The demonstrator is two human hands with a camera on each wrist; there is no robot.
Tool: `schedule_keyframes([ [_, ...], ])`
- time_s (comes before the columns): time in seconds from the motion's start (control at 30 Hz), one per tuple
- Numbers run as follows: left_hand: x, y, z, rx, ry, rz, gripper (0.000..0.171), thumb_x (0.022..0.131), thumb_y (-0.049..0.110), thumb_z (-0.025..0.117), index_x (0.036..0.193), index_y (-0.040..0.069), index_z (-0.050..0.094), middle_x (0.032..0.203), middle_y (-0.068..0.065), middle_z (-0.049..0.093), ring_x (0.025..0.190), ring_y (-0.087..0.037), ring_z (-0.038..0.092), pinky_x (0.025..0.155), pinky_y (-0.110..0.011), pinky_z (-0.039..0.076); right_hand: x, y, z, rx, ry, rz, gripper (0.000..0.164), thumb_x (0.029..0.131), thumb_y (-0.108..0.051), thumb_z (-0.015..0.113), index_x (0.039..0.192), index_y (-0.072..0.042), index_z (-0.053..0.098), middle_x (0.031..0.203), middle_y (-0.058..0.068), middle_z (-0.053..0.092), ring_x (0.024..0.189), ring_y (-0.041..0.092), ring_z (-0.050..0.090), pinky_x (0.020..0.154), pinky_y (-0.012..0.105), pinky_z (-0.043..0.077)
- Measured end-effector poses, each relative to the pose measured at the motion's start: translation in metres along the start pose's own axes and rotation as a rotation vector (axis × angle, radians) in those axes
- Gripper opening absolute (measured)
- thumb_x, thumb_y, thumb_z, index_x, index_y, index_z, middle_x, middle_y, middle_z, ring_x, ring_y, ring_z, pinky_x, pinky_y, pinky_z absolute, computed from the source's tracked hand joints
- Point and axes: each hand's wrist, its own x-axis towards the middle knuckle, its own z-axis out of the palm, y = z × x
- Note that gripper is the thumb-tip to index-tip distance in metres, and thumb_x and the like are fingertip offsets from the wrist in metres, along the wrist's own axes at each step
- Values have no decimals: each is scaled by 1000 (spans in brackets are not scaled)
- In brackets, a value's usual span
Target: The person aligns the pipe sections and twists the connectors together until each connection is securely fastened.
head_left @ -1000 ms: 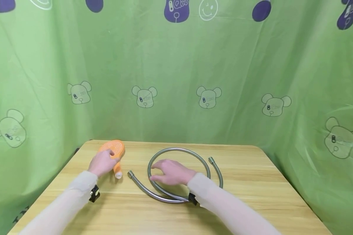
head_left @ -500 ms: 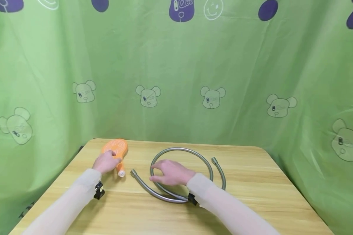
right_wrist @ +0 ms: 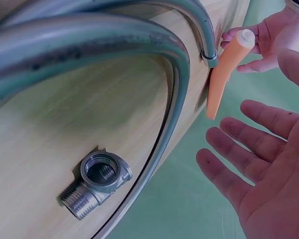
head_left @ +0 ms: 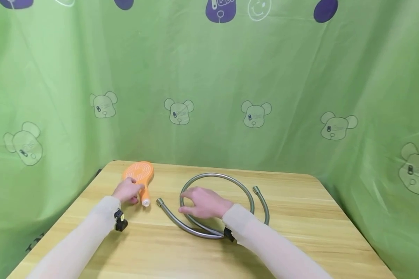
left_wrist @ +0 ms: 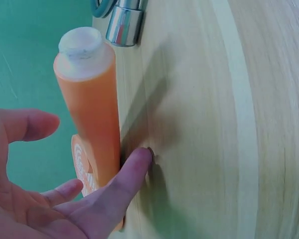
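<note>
An orange shower head [head_left: 138, 173] lies face up at the table's far left, its white-ended handle [left_wrist: 92, 114] pointing toward me. Around that handle my left hand [head_left: 126, 190] is spread. In the left wrist view one fingertip [left_wrist: 142, 155] is down at the wood beside the handle, and the thumb is apart from it. My right hand [head_left: 206, 203] hovers palm down over the coiled grey metal shower hose [head_left: 246, 190], fingers [right_wrist: 261, 154] spread and holding nothing. Inside the coil lies a threaded metal tee fitting [right_wrist: 102, 172], hidden beneath that hand in the head view.
One hose end nut [head_left: 160, 202] lies just right of the shower handle; the other end nut [head_left: 256, 189] points away at the right. The wooden table [head_left: 310, 232] has green patterned curtain [head_left: 216, 143] behind it and along both sides.
My left hand has shifted from over the shower head's face down toward its handle, fingers lower beside it. My right hand stays over the hose. The whole head view has shifted slightly.
</note>
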Motion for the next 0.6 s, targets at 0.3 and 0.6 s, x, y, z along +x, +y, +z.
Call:
schedule_keyframes([
  [0.3, 7, -4, 5, -179, -61, -28, 76, 94, 19, 62, 151, -10, 21, 97, -21, 58, 66, -20, 65, 63, -35, 62, 4, -5, 2, -20, -12, -29, 62, 98, -58, 53, 142, -15, 57, 145, 6, 57, 135, 23, 53, 114, 39, 42],
  [0.6, 10, -2, 3, -324, -130, -80, 72, 95, 17, 63, 145, -8, 17, 98, -21, 53, 66, -22, 63, 67, -39, 63, 11, -9, -1, -30, -12, -37, 62, 98, -60, 53, 142, -16, 57, 145, 6, 58, 135, 24, 53, 113, 40, 44],
])
